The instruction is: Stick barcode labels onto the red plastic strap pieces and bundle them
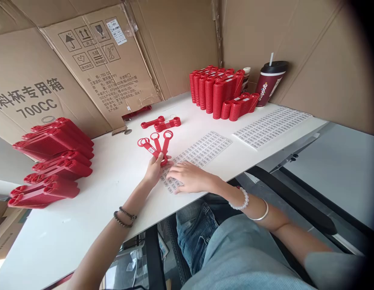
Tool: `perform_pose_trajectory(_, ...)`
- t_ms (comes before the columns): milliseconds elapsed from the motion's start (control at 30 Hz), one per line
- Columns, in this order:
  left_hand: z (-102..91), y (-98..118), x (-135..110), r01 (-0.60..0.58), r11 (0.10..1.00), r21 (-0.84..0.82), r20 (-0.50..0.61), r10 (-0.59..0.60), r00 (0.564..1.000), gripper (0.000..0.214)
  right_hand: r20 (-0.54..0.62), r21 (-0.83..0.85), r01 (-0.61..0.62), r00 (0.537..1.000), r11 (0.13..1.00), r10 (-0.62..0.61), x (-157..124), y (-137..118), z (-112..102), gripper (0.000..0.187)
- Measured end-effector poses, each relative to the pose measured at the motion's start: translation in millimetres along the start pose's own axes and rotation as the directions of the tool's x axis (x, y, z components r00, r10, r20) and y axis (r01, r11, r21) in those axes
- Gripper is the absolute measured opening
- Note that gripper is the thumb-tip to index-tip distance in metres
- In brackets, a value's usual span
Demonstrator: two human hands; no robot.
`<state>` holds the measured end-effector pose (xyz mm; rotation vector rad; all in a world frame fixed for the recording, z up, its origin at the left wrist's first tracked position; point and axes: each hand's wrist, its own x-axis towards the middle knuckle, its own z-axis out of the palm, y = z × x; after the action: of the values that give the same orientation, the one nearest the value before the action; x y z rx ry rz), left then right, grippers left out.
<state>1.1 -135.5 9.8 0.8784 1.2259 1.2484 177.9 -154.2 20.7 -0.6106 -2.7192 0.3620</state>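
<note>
1. My left grip (154, 171) is pinched on a fan of flat red plastic strips with ring ends (166, 148). I hold them at the near end, and the rings point away from me, spread out like petals.
2. One strip in the fan has a small white label on it.
3. My right grip (189, 177) sits on the white paper sheet with rows of small printed labels (212, 146). The fingers are bent down onto it. I cannot tell if they pinch anything.
4. The sheet lies to the right of my left grip, just beside it. My right grip is nearer, since it is on top.
5. The sheet's long way runs from near me to far off on the right.
6. The front edge of the white flat desk (114, 177) is close to my right wrist.
7. The widest gap is on my left, before the dark red plastic piles (56, 139).
8. Two small red plastic bundles (168, 124) lie just past the rings.
</note>
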Motion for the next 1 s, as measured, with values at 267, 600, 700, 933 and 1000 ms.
perform_pose_trajectory(267, -14.9, 1, 4, 0.064, 0.997, 0.033, 0.227, -0.070, 0.971, 0.033, 0.003, -0.253, 0.154, 0.987, 0.955, -0.158, 23, -2, 17, 0.022)
perform_pose_trajectory(600, -26.7, 14, 11, 0.348, 0.922, -0.170, 0.375, -0.266, 0.888, 0.029, 0.083, -0.305, 0.212, 0.977, 0.928, -0.196, 36, -9, 7, 0.018)
perform_pose_trajectory(700, -24.6, 19, 11, 0.423, 0.866, -0.266, 0.353, -0.321, 0.879, 0.034, 0.121, -0.407, 0.282, 0.960, 0.869, -0.254, 36, -14, 4, 0.020)
perform_pose_trajectory(933, -24.0, 20, 11, 0.454, 0.827, -0.331, 0.354, -0.337, 0.872, 0.038, 0.110, -0.505, 0.310, 0.949, 0.806, -0.297, 28, -25, 0, 0.021)
perform_pose_trajectory(1000, -24.6, 18, 12, 0.450, 0.830, -0.330, 0.357, -0.332, 0.873, 0.037, 0.121, -0.490, 0.306, 0.951, 0.816, -0.283, 26, -26, -1, 0.021)
